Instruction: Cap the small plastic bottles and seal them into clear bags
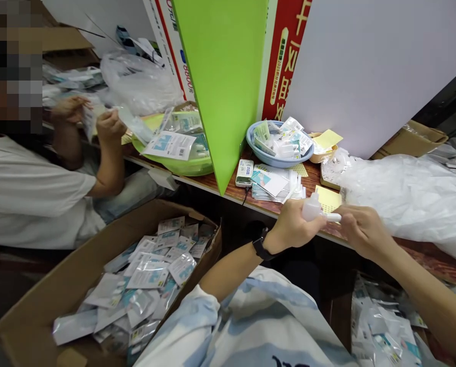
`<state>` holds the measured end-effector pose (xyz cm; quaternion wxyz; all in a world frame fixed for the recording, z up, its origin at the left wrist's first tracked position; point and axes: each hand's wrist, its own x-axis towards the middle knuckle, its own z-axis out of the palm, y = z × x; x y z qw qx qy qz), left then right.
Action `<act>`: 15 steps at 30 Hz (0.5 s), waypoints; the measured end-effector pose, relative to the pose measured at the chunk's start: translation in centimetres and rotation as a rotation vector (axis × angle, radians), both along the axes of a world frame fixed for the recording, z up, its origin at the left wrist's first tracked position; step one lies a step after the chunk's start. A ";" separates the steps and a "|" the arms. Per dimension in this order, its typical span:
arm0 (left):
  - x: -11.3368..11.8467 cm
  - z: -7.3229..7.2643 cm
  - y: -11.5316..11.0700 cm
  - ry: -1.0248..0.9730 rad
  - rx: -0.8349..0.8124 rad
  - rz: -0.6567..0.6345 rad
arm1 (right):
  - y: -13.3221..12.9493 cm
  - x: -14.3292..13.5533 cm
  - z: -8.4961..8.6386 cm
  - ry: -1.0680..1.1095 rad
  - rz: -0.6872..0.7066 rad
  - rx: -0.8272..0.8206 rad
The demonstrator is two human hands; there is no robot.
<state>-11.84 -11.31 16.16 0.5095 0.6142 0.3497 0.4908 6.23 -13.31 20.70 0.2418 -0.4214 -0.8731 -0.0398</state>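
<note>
My left hand (298, 224), with a black band on its wrist, is wrapped round a small white bottle (312, 207) above the table's front edge. A slim white piece (332, 217) points from the left hand toward my right hand (359, 227), whose fingers are pinched at its end. Past the hands lie yellow sticker sheets (328, 198) and a stack of flat packets with a printed card (273, 182). A small white device (245, 172) with a cable stands left of the stack.
A blue basin (268, 159) of packets stands behind, beside a small orange bowl (323, 155). Large plastic bags (399, 193) cover the right. A cardboard box (32, 300) of packets is lower left. Beyond the green divider (223, 76), another person handles a packet near a green basin (189, 167).
</note>
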 end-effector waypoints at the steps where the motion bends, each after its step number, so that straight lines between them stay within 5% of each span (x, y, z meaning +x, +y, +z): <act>1: 0.0 0.0 0.1 -0.020 -0.033 -0.020 | -0.1 0.3 0.1 -0.054 0.023 0.073; 5: -0.2 -0.2 0.2 -0.042 -0.098 -0.104 | -0.3 0.6 -0.7 -0.187 0.093 0.207; 10: -0.1 -0.5 0.0 0.026 0.040 0.007 | -0.5 0.1 -1.9 0.130 0.003 -0.483; 12: -0.2 -0.3 0.2 -0.025 -0.043 -0.043 | -0.5 0.6 -2.0 0.108 0.012 -0.314; 15: -0.2 0.3 0.7 -0.080 -0.252 -0.259 | -0.4 1.5 -2.3 -0.159 0.145 0.234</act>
